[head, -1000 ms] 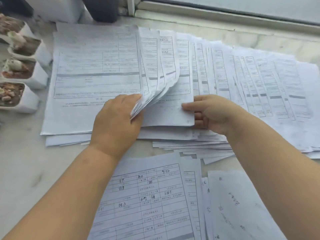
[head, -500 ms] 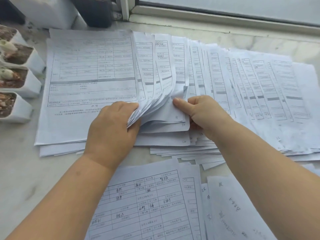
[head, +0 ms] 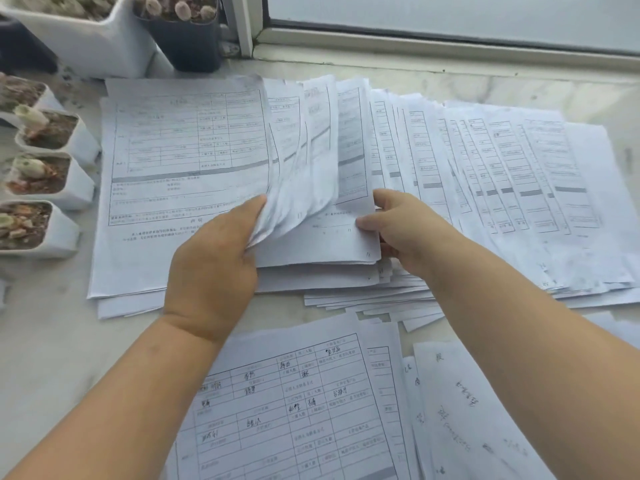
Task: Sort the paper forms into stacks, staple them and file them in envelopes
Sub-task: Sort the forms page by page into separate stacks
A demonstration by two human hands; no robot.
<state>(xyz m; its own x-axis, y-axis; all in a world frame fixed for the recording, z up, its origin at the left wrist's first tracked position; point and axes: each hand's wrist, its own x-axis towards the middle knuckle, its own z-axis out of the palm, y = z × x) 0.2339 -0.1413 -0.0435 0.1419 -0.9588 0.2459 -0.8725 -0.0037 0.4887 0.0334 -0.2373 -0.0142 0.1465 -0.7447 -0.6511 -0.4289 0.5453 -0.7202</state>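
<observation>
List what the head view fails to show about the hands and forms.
- Left hand: fingers hidden under the lifted sheets.
- Right hand: lower fingers hidden behind the sheet it pinches.
- Filled-in forms: cut off by the bottom edge.
- Fanned forms: print blurred, unreadable.
- Stack depth: sheets overlap, uncountable.

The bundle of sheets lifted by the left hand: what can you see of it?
The lifted bundle of sheets is thin white paper printed with grey form tables. Its near edges curl up and fan apart, pinched by the left hand, while its far ends lie on the spread of forms on the pale countertop. The right hand grips the sheet just beneath.
</observation>
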